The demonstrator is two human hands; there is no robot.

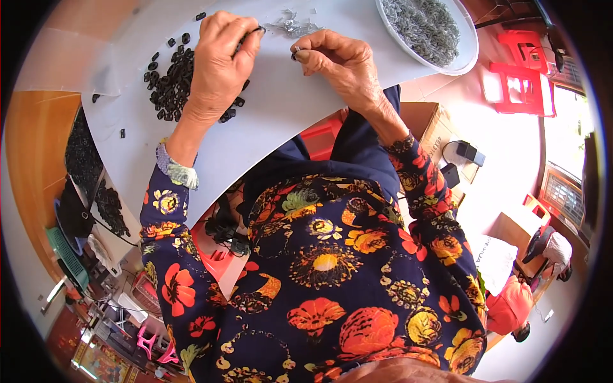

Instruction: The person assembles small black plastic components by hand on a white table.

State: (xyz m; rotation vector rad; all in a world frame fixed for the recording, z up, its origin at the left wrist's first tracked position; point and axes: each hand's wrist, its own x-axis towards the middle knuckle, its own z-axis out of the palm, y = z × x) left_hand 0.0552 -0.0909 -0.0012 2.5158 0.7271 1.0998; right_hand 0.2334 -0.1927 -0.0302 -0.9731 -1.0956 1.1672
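Over the pale table (281,121), my left hand (217,70) is closed, with a small black part (258,29) pinched between thumb and fingertips. My right hand (348,64) stands a short way to the right, thumb and forefinger pressed round a tiny dark piece (295,53) with a shiny bit showing; its exact kind is too small to tell. Many small black plastic parts (167,86) lie loose left of and partly behind my left hand. Beyond the gap between my hands sits a little heap of thin silvery pieces (292,25).
A round white basin (470,48) full of silvery pieces stands at the table's far right. Red plastic stools (520,89) and a cardboard box (424,124) are on the right. Another person in a red top (511,306) is at lower right. A green basket (67,258) sits at left.
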